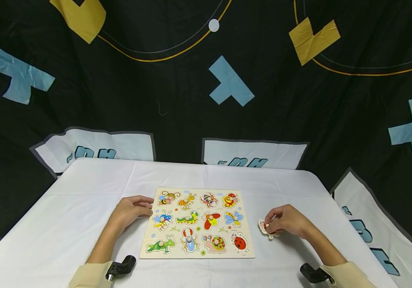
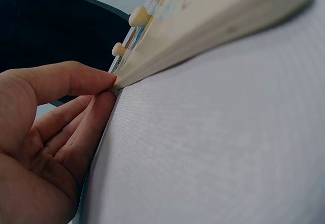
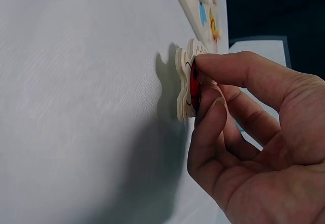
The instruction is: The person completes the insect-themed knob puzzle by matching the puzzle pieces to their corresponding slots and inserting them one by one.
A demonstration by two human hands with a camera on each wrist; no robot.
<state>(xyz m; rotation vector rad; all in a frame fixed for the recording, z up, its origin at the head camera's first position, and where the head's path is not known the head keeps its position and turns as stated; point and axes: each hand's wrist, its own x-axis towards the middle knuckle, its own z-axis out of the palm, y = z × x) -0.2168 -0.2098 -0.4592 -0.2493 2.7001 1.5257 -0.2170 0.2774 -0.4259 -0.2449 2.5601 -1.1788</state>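
A wooden peg puzzle board [image 1: 177, 256] with colourful insect pieces lies flat on the white-covered table. Along its left edge, my left hand [image 1: 128, 212] touches the board with thumb and fingertips, the fingers fairly straight. To the right of the board, my right hand [image 1: 288, 221] pinches a ladybug puzzle piece [image 1: 262, 226] by its middle. In the right wrist view this piece [image 3: 183, 84] is tilted on edge to the camera, close over the cloth; the fingers cover its knob. A ladybug picture [image 1: 240, 243] without a knob shows at the board's lower right corner.
White cloth [image 1: 198, 276] covers the table. Behind it hangs a black curtain [image 1: 177, 88] with blue and yellow shapes. Several pieces with knobs sit in the board, among them a caterpillar [image 1: 184, 219] and a snail [image 1: 209, 241]. Both wrists wear black camera mounts [image 1: 122, 267].
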